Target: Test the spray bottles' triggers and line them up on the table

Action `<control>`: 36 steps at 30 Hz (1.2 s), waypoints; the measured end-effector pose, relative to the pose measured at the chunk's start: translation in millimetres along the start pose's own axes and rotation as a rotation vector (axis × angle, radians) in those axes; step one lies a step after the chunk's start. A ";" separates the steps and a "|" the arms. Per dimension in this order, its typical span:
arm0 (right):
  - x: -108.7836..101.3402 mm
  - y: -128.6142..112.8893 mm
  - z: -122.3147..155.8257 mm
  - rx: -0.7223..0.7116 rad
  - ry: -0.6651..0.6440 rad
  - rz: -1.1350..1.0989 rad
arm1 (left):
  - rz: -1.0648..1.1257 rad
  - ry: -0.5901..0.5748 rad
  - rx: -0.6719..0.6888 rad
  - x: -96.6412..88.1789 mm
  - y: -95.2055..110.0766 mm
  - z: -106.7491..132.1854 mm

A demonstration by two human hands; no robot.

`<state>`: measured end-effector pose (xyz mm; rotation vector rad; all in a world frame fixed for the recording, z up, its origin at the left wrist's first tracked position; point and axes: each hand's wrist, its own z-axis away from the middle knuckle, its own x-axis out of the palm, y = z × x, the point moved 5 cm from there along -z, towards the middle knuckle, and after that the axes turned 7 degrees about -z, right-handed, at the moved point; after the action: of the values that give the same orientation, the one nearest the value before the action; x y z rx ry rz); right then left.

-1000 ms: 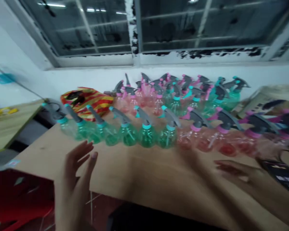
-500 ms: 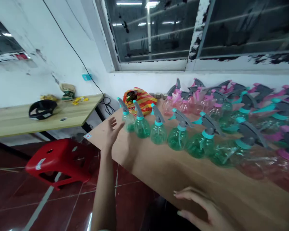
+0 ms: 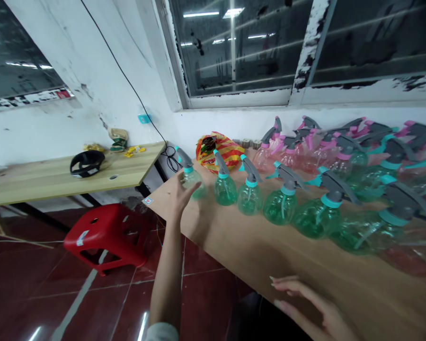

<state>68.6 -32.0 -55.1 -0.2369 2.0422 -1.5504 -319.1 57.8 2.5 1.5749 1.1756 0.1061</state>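
At the left end of a row of spray bottles, my left hand (image 3: 181, 196) is closed around the side of a clear green spray bottle (image 3: 196, 185) with a grey and turquoise trigger head. Its fingers are partly hidden behind the bottle, which stands slightly tilted on the brown table (image 3: 234, 244). Beside it to the right is another green spray bottle (image 3: 225, 191), with several more in line. My right hand (image 3: 307, 303) hovers by the table's front edge, thumb and fingers apart, holding nothing.
Several pink spray bottles (image 3: 264, 158) crowd the back right near the wall. A red and yellow striped bag (image 3: 227, 154) lies behind the row. To the left are a red plastic stool (image 3: 104, 237) and a wooden table (image 3: 39, 182) bearing a black headband-like item (image 3: 87, 164).
My left hand has moved in and closed on the end green spray bottle, which now sits farther left of its neighbour. My right hand stays open. The whole view has shifted somewhat.
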 end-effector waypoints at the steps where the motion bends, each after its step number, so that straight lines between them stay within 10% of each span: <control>1: -0.9 0.4 -0.4 0.009 0.004 -0.012 | -0.006 0.022 -0.005 -13.2 6.1 9.1; 7: -12.0 10.9 0.8 0.103 0.045 -0.045 | -0.073 -0.044 0.159 -49.2 87.8 98.8; 15: -77.1 7.6 20.6 0.017 0.231 -0.077 | 0.012 -0.585 0.427 59.0 177.5 225.0; 24: -147.2 -4.9 50.2 -0.083 0.546 0.060 | 0.060 -0.724 0.560 146.3 223.5 309.3; 36: -180.5 -24.2 36.8 -0.107 0.604 0.146 | 0.036 -0.687 0.501 190.5 219.1 341.1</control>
<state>232.9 12.4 19.4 0.3823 2.5296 -1.5456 119.0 -19.3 -50.2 1.8443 0.6459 -0.7054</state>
